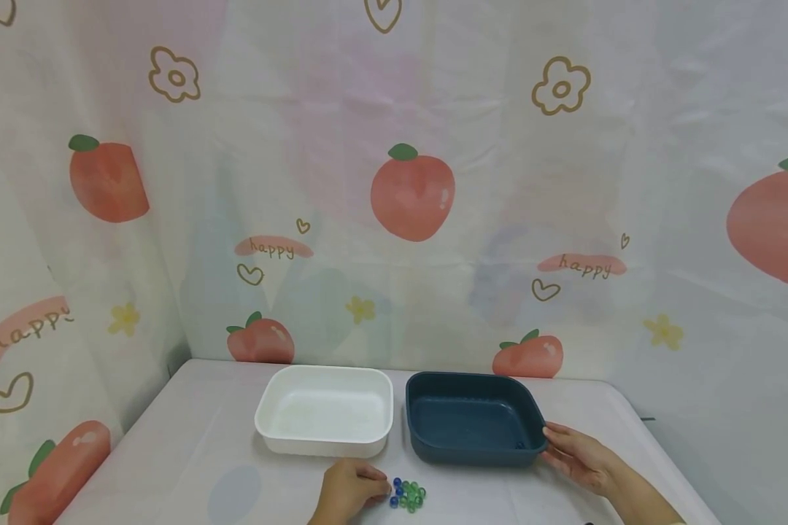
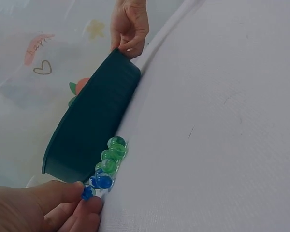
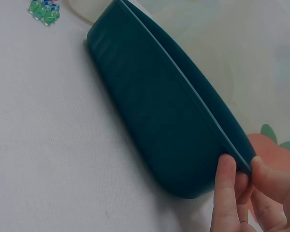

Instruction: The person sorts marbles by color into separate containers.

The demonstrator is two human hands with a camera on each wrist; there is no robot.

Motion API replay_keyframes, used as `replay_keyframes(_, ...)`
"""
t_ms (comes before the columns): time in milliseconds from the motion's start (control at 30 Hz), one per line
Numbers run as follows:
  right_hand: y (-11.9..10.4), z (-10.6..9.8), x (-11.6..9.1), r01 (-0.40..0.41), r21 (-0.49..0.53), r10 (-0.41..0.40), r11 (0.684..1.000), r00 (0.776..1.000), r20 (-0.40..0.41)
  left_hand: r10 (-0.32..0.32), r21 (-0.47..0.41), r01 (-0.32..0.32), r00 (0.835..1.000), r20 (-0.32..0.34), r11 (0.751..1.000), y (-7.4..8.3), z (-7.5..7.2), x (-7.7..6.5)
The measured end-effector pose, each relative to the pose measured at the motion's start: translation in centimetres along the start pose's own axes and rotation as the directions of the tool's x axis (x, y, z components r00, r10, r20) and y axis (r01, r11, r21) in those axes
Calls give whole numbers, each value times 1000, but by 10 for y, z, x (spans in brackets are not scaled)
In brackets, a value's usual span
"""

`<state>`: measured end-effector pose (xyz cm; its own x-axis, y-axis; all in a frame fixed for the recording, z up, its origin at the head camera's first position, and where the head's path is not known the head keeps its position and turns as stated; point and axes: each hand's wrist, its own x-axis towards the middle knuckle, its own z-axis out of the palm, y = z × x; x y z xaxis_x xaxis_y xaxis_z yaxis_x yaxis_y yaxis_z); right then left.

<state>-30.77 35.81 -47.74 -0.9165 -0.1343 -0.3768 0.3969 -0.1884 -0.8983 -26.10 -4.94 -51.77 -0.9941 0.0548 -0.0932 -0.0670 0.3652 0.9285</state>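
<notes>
A small cluster of glass marbles [image 1: 410, 494], green and blue, lies on the table in front of the two tubs. At its left edge is my left hand [image 1: 351, 488], pinching a blue marble [image 2: 88, 192] between thumb and fingertip. My right hand [image 1: 581, 459] grips the right end of the dark blue tub [image 1: 476, 456], thumb at the rim and fingers [image 3: 225, 176] against the outer wall. Inside that tub, near its front right corner, dark blue marbles [image 1: 520, 445] show. To its left stands a white tub [image 1: 325, 446] with nothing visible in it.
A white cloth covers the table [image 1: 190, 430]. Behind and beside it hangs a pale curtain [image 1: 473, 306] printed with fruit, hearts and flowers. The two tubs stand side by side with a narrow gap, toward the table's back.
</notes>
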Motion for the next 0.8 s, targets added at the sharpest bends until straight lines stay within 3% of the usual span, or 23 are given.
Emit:
replay_keyframes(267, 0, -2, 0, 7, 7, -7, 1000, 1000, 25, -108, -81, 111, 993, 40, 990, -3, -1, 4)
replay_keyframes(467, 0, -2, 0, 9, 14, -9, 1000, 999, 34, -120, -166, 136, 988, 101, 977, -5, -3, 6)
replay_keyframes(600, 0, -2, -1, 7, 23, -8, 1000, 999, 39, -131, -256, 166, 980, 146, 952, -5, -4, 6)
replay_keyframes(700, 0, 0, 0, 2, 17, -2, 1000, 1000, 9, -143, -299, 187, 976, 161, 936, -2, -5, 4)
replay_keyframes(800, 0, 1, 1, -7, 4, 7, 1000, 1000, -30, -137, -293, 177, 979, 151, 940, 0, -5, 3)
